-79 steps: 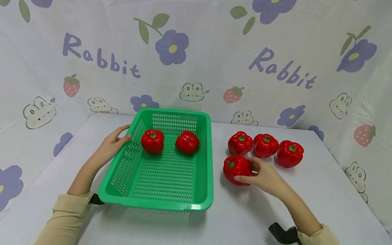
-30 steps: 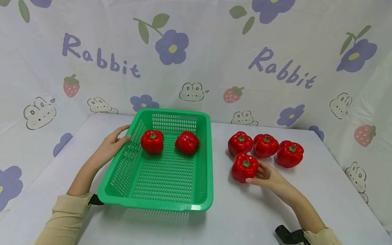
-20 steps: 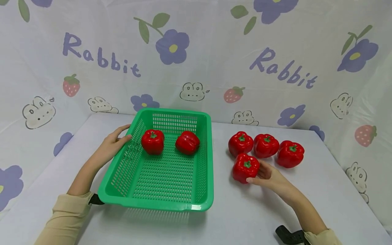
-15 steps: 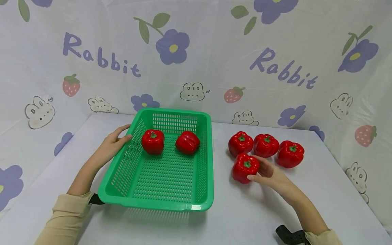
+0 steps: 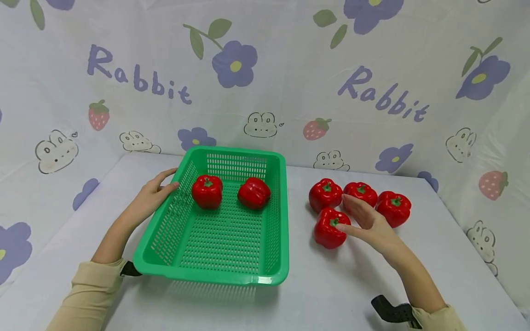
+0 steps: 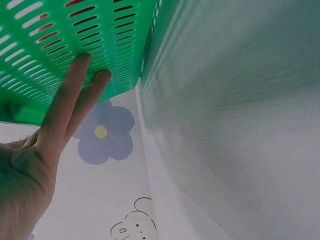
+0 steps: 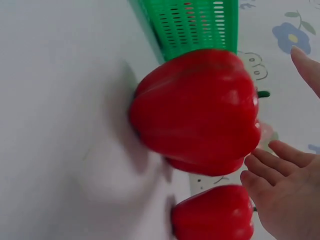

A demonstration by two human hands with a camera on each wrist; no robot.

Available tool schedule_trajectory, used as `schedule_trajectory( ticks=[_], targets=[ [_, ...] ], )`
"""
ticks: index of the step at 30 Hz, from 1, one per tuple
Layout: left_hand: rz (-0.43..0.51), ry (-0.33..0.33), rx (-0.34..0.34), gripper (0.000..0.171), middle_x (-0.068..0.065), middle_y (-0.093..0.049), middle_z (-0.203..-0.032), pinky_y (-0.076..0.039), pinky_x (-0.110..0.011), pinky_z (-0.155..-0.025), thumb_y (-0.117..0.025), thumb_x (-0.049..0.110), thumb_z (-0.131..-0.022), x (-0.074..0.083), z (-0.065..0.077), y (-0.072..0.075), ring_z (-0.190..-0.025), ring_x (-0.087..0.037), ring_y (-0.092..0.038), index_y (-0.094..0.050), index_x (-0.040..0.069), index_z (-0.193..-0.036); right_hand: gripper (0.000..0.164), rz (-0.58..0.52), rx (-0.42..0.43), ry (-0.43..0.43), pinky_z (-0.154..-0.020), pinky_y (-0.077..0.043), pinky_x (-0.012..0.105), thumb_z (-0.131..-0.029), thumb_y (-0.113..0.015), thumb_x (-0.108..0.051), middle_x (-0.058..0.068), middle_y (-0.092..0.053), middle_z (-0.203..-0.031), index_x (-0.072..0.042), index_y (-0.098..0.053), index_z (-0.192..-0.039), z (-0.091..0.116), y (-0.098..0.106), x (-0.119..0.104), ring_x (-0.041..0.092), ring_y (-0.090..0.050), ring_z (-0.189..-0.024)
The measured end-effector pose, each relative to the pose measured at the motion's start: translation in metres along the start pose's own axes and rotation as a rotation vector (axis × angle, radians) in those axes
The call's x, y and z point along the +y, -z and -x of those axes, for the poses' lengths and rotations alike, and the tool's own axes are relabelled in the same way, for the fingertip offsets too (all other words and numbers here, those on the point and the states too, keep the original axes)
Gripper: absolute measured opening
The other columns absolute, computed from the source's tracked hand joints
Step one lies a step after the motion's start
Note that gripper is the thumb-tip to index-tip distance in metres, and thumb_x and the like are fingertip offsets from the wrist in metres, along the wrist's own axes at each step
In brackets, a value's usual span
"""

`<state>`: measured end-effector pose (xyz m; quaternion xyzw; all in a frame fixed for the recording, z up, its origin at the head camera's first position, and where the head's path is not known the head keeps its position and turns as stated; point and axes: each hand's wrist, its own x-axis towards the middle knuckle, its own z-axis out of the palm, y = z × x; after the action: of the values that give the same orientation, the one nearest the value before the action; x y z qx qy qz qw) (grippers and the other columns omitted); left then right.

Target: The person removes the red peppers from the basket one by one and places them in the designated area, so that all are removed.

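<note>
Red pepper beside the right hand, green basket at the left hand

Both hands are well apart. The left lies at the basket's left side, thumb at the rim, straight fingers against the slotted outer wall. The right has thumb and fingers spread wide and is clamped on nothing. The red pepper stands on the white table, to the right of the basket, green stem up. In the right wrist view the thumb is clear of it; whether a fingertip touches it, I cannot tell.

Just beyond, three more form a row: a left pepper, a middle pepper partly hidden by the right hand's fingers, and a right pepper. Inside the basket, toward its far end, an upright pepper sits at left and a tipped pepper lies on its side at right, apart from it.

Beige sleeves cover both forearms in part, each with a black piece near the cuff. Along the far side hangs a white cloth printed with purple flowers, strawberries, rabbits and "Rabbit".
</note>
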<state>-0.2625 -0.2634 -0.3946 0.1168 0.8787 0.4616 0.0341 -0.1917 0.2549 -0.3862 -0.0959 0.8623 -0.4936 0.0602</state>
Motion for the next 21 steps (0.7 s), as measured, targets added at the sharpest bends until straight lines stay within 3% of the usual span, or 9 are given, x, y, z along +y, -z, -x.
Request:
schedule_trajectory(
  ticks=[8,21],
  targets=[
    [-0.007,-0.005,-0.003,0.061,-0.031,-0.065,-0.116,-0.055,-0.027,-0.07,-0.04,0.035,-0.105,-0.001,0.0,0.0,-0.08,-0.007,-0.068,-0.017,0.011,-0.157,0.083,-0.02,0.014,0.042,-0.11,-0.035,0.046,-0.088,-0.071,-0.034,0.003,-0.029,-0.161,-0.021,-0.024,-0.155,-0.014,-0.004,-0.025,0.029,-0.025,-0.15],
    [-0.007,-0.001,0.009,0.062,-0.03,-0.067,-0.112,-0.055,-0.027,-0.071,-0.042,0.039,-0.104,-0.001,0.001,0.0,-0.078,-0.006,-0.068,-0.02,0.015,-0.157,0.079,-0.09,0.017,0.091,-0.115,-0.032,0.05,-0.089,-0.071,-0.035,-0.003,-0.032,-0.16,-0.025,-0.028,-0.154,-0.044,-0.028,-0.06,0.023,-0.026,-0.15]
  ],
)
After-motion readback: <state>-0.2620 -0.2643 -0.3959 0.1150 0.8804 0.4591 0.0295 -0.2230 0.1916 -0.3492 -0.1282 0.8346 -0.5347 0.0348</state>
